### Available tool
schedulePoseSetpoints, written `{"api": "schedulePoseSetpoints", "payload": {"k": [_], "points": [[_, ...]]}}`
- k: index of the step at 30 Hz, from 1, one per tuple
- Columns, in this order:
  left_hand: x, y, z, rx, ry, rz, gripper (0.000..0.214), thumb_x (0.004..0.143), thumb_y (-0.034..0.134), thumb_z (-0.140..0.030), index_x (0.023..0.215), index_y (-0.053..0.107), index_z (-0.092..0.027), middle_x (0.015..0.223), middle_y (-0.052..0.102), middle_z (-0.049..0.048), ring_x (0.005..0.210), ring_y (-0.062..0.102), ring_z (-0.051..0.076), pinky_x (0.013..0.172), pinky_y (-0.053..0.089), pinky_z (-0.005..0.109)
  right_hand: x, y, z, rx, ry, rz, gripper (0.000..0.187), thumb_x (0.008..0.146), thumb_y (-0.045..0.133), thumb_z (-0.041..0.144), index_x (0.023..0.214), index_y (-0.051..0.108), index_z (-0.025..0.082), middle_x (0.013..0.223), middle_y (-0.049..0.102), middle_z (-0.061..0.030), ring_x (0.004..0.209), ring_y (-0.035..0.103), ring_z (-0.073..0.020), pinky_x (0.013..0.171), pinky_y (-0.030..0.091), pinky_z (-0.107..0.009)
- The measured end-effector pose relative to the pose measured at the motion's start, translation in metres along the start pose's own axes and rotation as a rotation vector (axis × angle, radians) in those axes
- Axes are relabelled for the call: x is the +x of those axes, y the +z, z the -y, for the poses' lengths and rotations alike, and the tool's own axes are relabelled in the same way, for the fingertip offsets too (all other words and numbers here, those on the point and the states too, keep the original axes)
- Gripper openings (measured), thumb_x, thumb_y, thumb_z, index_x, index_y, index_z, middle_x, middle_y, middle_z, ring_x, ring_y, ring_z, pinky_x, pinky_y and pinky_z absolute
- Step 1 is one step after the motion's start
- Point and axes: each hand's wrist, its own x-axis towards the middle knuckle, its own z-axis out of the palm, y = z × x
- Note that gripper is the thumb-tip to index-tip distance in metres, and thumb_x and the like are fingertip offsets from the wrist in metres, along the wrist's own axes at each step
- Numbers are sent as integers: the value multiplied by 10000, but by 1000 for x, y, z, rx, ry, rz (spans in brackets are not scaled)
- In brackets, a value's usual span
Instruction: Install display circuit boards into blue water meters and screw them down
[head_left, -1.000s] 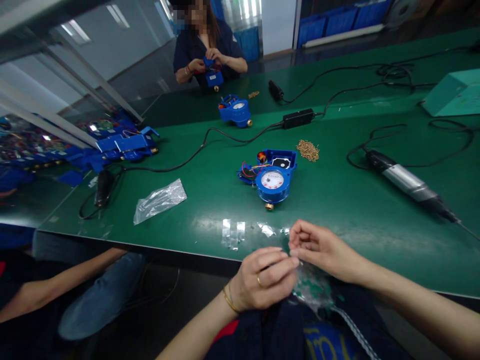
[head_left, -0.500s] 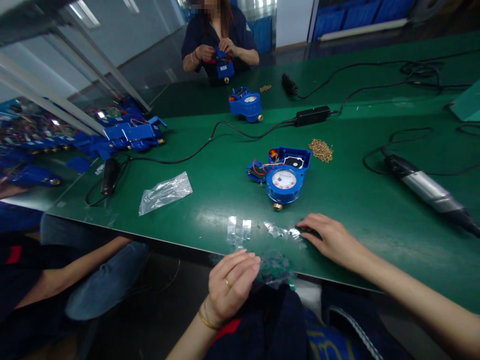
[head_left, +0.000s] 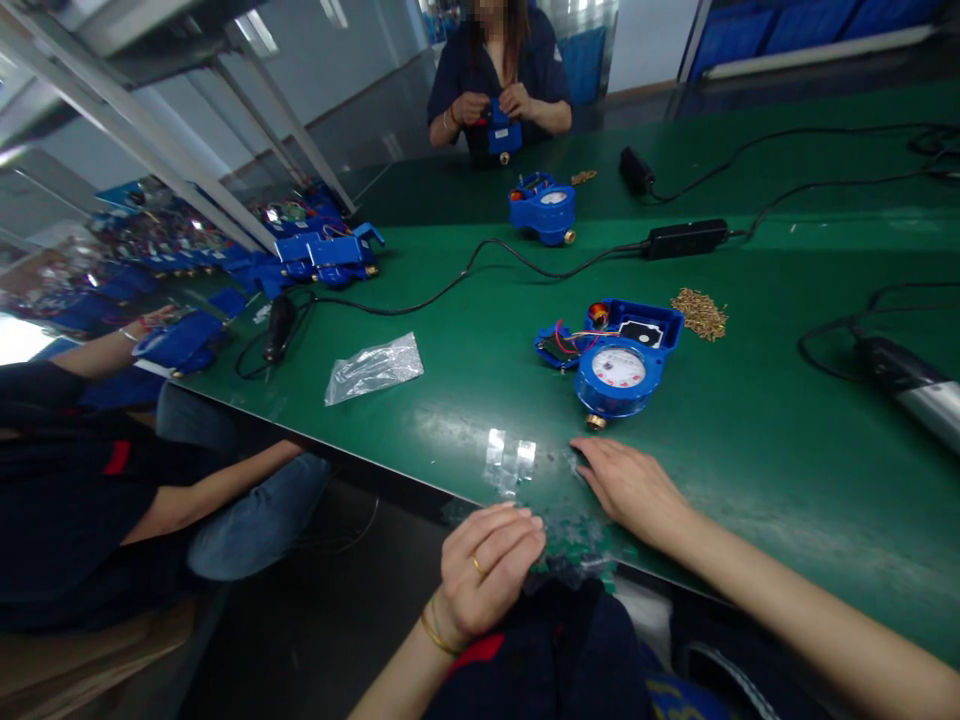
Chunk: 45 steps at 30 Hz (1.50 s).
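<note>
My left hand [head_left: 491,565], with a ring on one finger, rests at the table's front edge. Its fingers lie side by side, loosely bent, and nothing shows in them. Over the tabletop, my right hand [head_left: 634,490] has thumb and index finger around a small bit of clear film [head_left: 574,460], perhaps tape. Just beyond it sits a blue water meter [head_left: 616,372] with a round white dial and brass fitting. Its housing lies open, and wires run to a blue cover piece [head_left: 559,345] at its left. Shiny clear strips [head_left: 510,458] lie flat left of my right hand.
A small clear plastic bag [head_left: 375,368] lies to the left. Brass screws [head_left: 699,313] form a pile behind the meter. A power screwdriver [head_left: 911,385] lies right; a black cable crosses behind. Another person [head_left: 499,80] handles a blue meter opposite; a second person sits at left.
My right hand has moved left along the table, and the clear film by its fingers looks more gathered. My left hand stays at the edge. The whole view has shifted.
</note>
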Motion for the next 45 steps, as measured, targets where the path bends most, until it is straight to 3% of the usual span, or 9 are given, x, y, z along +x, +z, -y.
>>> {"api": "schedulePoseSetpoints", "payload": {"k": [12, 20, 22, 26, 28, 31, 35, 38, 45], "points": [[-9, 4, 4, -47, -1, -14, 141, 891, 609, -45, 998, 682, -101, 939, 779, 75, 965, 722, 163, 898, 621, 321, 0, 1, -8, 141, 50, -11, 179, 944, 453, 212, 1031, 602, 164, 946, 679, -101, 861, 663, -248, 766, 520, -370], [-10, 0, 3, -19, -20, -31, 128, 886, 622, -51, 982, 679, -113, 920, 782, 66, 946, 731, 160, 882, 631, 322, -29, -25, -26, 293, 153, -91, 197, 928, 445, 310, 953, 606, 201, 935, 668, -70, 802, 641, -208, 757, 522, -362], [-11, -1, 3, -16, -20, -35, 123, 887, 621, -52, 976, 680, -112, 919, 782, 66, 936, 733, 159, 869, 636, 320, -37, -35, -26, 431, 260, -111, 229, 932, 459, 376, 906, 598, 196, 875, 660, -68, 759, 641, -203, 720, 541, -357], [-14, 0, 4, -1, -20, -56, 121, 886, 625, -51, 974, 685, -106, 918, 781, 72, 937, 731, 164, 864, 637, 322, -50, -50, -25, 1100, 522, -139, 364, 847, 607, 546, 766, 562, 194, 707, 579, -19, 674, 604, -175, 764, 585, -399], [-16, 1, 5, 6, -22, -58, 130, 894, 616, -54, 983, 687, -115, 923, 781, 68, 942, 730, 166, 862, 639, 329, -54, -53, -28, 1212, 586, -188, 401, 796, 666, 580, 747, 575, 193, 711, 580, -19, 682, 599, -174, 801, 584, -423], [-16, 3, 6, 2, -22, -52, 129, 908, 599, -60, 984, 687, -116, 915, 781, 68, 930, 734, 166, 859, 642, 331, -59, -51, -31, 913, 588, -217, 358, 764, 676, 547, 795, 660, 190, 799, 666, -66, 758, 643, -221, 783, 567, -403], [-15, 4, 7, -8, -20, -43, 133, 920, 586, -69, 984, 687, -127, 910, 782, 60, 925, 735, 159, 862, 639, 322, -57, -34, -22, 424, 395, -165, 264, 858, 540, 390, 894, 724, 204, 897, 709, -65, 773, 672, -217, 724, 547, -349], [-15, 6, 7, -9, -11, -44, 137, 912, 591, -60, 987, 688, -121, 922, 781, 66, 938, 731, 161, 869, 636, 324, -53, -16, -9, 286, 300, -194, 284, 910, 467, 307, 965, 719, 188, 905, 697, -60, 746, 667, -188, 694, 545, -316], [-17, 8, 6, -41, -32, -59, 136, 882, 615, -42, 979, 686, -106, 929, 777, 78, 944, 730, 169, 882, 632, 330, -49, 14, 5, 84, 322, -330, 232, 945, 483, 305, 965, 668, 165, 898, 666, -99, 802, 633, -249, 705, 505, -363]]}}
